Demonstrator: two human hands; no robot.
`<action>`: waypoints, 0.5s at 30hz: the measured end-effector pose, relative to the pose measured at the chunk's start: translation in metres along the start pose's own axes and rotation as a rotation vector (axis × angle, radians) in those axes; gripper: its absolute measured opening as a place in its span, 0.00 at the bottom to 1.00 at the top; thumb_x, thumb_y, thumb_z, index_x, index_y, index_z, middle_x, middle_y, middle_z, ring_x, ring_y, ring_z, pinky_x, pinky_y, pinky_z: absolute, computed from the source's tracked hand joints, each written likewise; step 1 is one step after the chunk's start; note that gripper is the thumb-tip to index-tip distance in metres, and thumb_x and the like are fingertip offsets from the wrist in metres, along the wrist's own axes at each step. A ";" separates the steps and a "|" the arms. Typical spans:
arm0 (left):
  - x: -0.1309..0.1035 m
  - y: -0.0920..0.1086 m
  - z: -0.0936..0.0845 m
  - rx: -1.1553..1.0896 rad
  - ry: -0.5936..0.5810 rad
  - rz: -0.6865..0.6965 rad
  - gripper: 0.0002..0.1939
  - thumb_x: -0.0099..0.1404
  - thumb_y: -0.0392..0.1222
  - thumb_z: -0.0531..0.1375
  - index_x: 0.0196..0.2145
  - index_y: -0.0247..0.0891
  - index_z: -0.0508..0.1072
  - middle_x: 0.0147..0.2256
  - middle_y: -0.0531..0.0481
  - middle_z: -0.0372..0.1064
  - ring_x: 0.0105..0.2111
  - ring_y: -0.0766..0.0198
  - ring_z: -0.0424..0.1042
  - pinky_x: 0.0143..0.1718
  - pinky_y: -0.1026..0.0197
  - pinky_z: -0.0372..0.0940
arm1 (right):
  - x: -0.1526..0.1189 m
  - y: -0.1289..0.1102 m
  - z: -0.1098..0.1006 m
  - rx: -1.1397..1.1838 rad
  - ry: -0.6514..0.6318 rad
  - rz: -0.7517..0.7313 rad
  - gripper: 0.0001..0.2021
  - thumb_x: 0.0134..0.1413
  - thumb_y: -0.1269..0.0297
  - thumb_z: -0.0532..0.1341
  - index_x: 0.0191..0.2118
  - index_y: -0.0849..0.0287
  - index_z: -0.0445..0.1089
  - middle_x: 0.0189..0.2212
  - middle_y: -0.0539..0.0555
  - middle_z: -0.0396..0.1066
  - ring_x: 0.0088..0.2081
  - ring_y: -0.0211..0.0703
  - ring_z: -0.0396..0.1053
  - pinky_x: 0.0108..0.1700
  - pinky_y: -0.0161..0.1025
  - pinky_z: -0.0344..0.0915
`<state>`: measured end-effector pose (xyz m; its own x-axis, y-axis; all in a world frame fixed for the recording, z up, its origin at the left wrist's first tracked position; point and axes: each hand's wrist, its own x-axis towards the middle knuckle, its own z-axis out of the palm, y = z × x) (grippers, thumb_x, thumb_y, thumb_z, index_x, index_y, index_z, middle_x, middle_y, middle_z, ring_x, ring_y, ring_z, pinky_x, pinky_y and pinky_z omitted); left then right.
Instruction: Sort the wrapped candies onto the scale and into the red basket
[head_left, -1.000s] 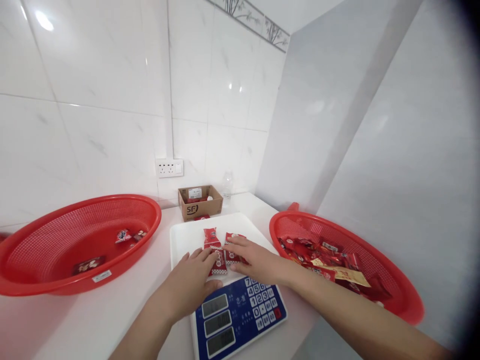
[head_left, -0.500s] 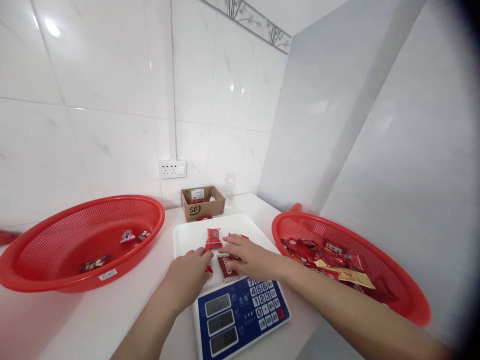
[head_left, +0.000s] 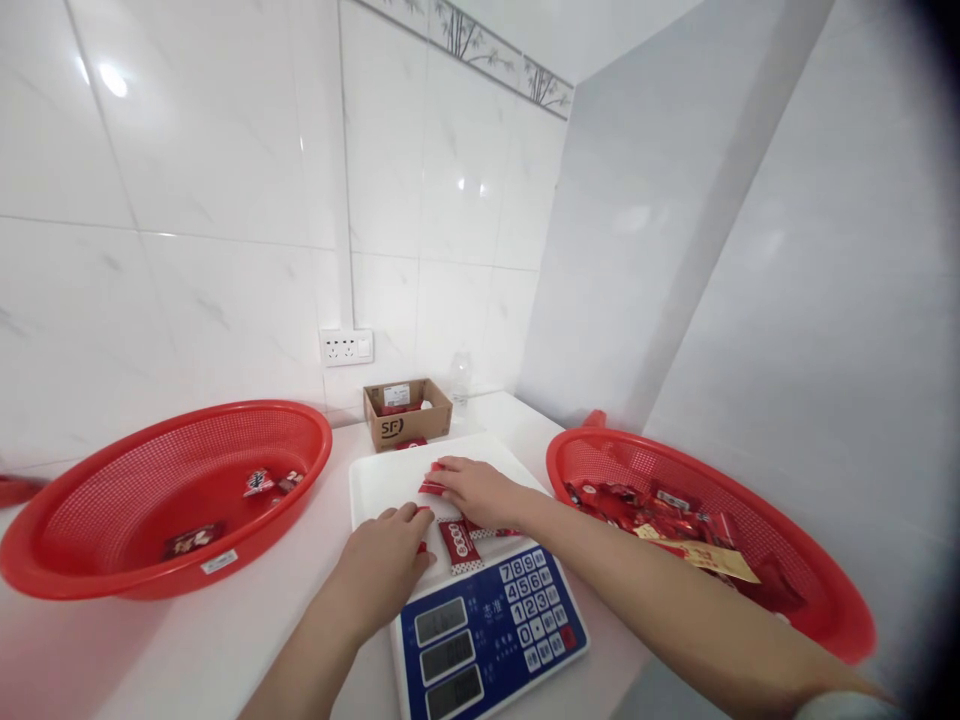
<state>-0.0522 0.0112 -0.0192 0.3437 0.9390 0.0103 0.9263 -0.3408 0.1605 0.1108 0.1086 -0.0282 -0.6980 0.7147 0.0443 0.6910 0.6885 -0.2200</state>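
Note:
A digital scale (head_left: pixel 495 635) with a white weighing plate (head_left: pixel 375 480) stands in front of me. My left hand (head_left: pixel 382 565) is at the plate's near left side, fingers curled round a red-wrapped snack packet (head_left: pixel 424 514) that shows only in part. Farther up the plate, the fingers of my right hand (head_left: pixel 476 492) are closed on another red snack packet (head_left: pixel 433 482). Between my hands and the keypad lies a dark red packet with white print (head_left: pixel 460 545). More packets sit partly under my right wrist.
On the left is a red plastic basket (head_left: pixel 97 490) holding a few packets. To the right, a second red basket (head_left: pixel 840 610) holds many red packets. A cardboard box (head_left: pixel 416 427) and a clear bottle (head_left: pixel 460 380) stand by the wall.
My right hand has moved up and left on the plate, onto the red packet there. The dark red packet near the keypad is now more exposed. My left hand stays about the same place.

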 end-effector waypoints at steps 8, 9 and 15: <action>0.005 -0.001 0.004 -0.013 0.021 -0.039 0.20 0.64 0.37 0.50 0.54 0.39 0.65 0.53 0.42 0.65 0.52 0.51 0.65 0.48 0.51 0.62 | -0.036 0.017 -0.019 0.096 -0.056 0.126 0.24 0.59 0.62 0.53 0.61 0.56 0.58 0.55 0.60 0.61 0.53 0.53 0.63 0.54 0.47 0.60; 0.006 0.000 0.005 -0.015 0.029 -0.042 0.21 0.65 0.39 0.51 0.55 0.38 0.64 0.56 0.41 0.63 0.55 0.50 0.62 0.51 0.50 0.60 | -0.041 0.018 -0.020 0.101 -0.070 0.133 0.24 0.58 0.62 0.54 0.61 0.56 0.58 0.56 0.60 0.60 0.53 0.53 0.63 0.55 0.47 0.59; 0.008 0.007 0.012 -0.168 0.020 0.122 0.25 0.66 0.52 0.52 0.60 0.49 0.59 0.64 0.46 0.48 0.64 0.47 0.43 0.60 0.42 0.46 | -0.065 0.014 -0.020 0.153 -0.108 0.104 0.25 0.55 0.61 0.58 0.59 0.52 0.60 0.60 0.56 0.57 0.58 0.53 0.59 0.57 0.47 0.57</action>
<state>-0.0410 0.0161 -0.0302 0.4473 0.8924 0.0589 0.8385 -0.4414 0.3196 0.1697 0.0744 -0.0147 -0.6461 0.7580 -0.0888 0.7295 0.5792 -0.3637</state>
